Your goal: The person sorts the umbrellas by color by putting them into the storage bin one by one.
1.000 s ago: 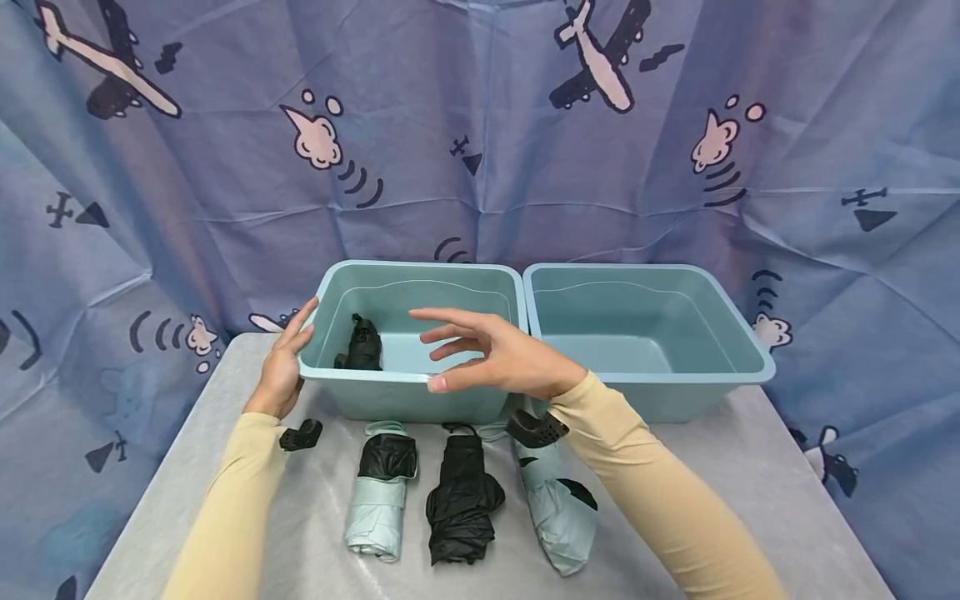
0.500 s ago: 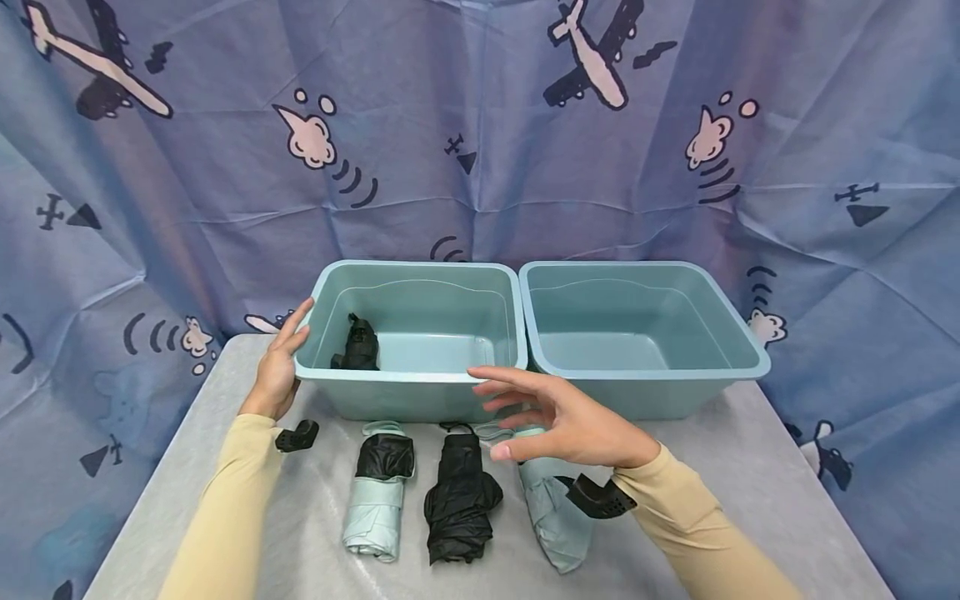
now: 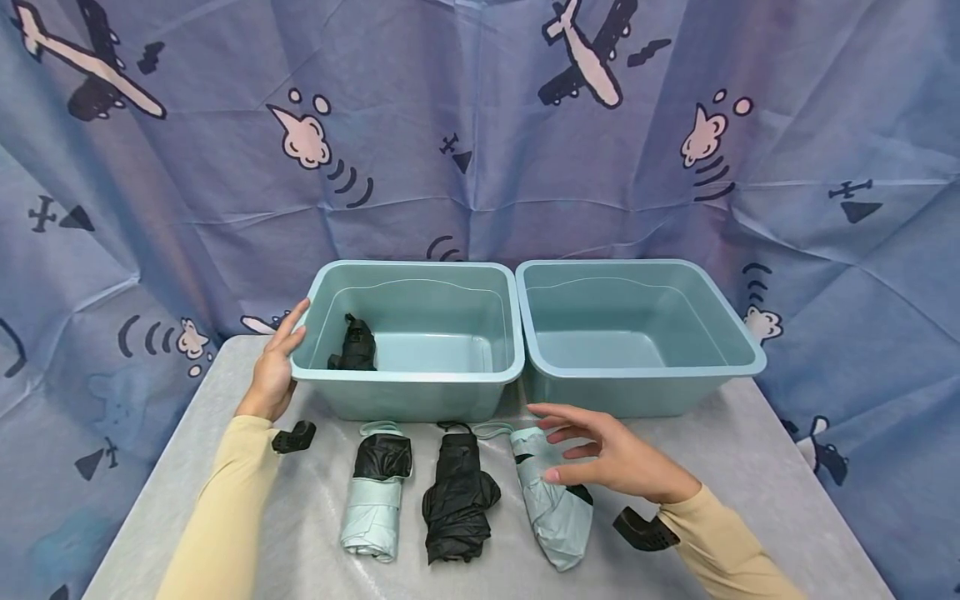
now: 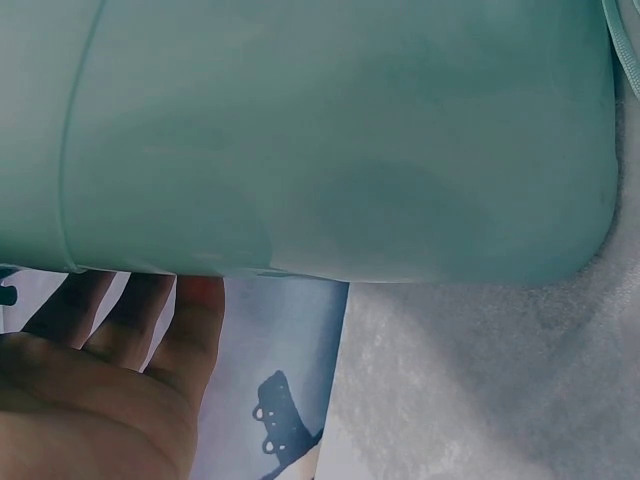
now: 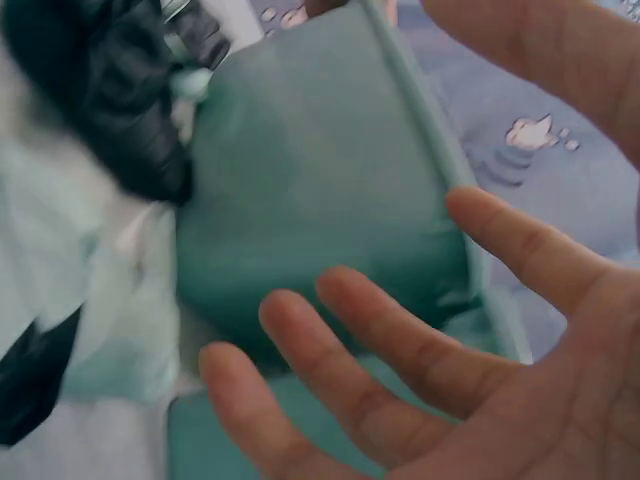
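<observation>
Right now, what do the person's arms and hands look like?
The left sleeve and right sleeve are plain, pale yellow and reach the wrists. A small black camera sits at each wrist, with no cable showing. The hands wear no gloves.

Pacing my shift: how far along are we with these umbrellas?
Looks done: one black bundle, apparently a folded umbrella, lies in the left bin. In hand: nothing gripped; the left hand touches that bin's side and the right hand is open near the rightmost pale umbrella. Probably left: that one, the middle black umbrella and the leftmost pale umbrella, all on the table.
</observation>
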`<state>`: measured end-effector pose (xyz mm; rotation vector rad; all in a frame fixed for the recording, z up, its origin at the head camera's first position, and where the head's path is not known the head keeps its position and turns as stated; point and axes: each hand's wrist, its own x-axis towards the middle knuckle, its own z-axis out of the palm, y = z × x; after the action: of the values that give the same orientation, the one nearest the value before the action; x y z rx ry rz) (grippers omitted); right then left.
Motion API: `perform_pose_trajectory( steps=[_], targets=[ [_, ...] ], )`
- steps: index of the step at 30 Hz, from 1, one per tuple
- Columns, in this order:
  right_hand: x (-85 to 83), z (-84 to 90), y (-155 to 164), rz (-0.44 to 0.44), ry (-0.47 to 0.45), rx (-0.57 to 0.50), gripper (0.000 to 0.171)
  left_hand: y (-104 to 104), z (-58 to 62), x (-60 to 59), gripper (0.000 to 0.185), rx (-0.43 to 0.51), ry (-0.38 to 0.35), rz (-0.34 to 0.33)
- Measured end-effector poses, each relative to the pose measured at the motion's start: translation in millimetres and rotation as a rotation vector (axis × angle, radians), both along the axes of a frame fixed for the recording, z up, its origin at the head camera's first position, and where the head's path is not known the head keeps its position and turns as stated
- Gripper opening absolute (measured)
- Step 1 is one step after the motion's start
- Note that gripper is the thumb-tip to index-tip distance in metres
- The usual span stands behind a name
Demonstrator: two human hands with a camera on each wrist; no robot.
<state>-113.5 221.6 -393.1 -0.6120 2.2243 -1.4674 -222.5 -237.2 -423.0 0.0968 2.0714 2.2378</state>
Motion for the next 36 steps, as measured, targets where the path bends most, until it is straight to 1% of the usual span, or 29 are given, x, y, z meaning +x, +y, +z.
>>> perform_pose_trajectory(
  steps=[4, 9, 14, 16, 19, 23, 26, 30, 33, 36],
  targets=[
    [2.1, -15.5, 11, -0.049, -0.033, 0.053, 0.071, 0, 0.7, 0.3, 0.055, -0.013, -0.004, 0.004],
    [4.8, -35.7, 19, -0.064, -0.065, 0.081, 0.074, 0, 0.9, 0.9, 0.054, -0.019, -0.007, 0.008],
    [6.8, -55.5, 20, -0.054, -0.074, 0.114, 0.077, -1, 0.8, 1.8, 0.054, -0.028, -0.012, 0.006],
    [7.2, -62.7, 19, -0.035, -0.075, 0.126, 0.076, -1, 0.9, 2.1, 0.054, -0.028, -0.011, 0.006],
    [8.8, -71.4, 15, -0.005, -0.070, 0.117, 0.075, -1, 1.1, 1.9, 0.054, -0.029, -0.007, 0.005],
    [11.5, -76.8, 5, -0.006, -0.045, 0.143, 0.079, 0, 1.3, 1.7, 0.054, -0.031, -0.006, 0.006],
    [13.3, -78.3, -4, -0.019, -0.018, 0.206, 0.082, 0, 0.9, 1.5, 0.054, -0.030, -0.008, 0.008],
    [15.3, -79.2, -16, 0.004, 0.037, 0.279, 0.086, 0, 0.7, 1.2, 0.055, -0.026, -0.010, 0.009],
    [16.5, -78.6, -23, 0.004, 0.041, 0.320, 0.090, 0, 0.6, 1.2, 0.054, -0.025, -0.011, 0.010],
    [17.0, -78.0, -27, -0.014, 0.037, 0.340, 0.091, -1, 0.5, 1.4, 0.054, -0.025, -0.012, 0.009]
  ],
)
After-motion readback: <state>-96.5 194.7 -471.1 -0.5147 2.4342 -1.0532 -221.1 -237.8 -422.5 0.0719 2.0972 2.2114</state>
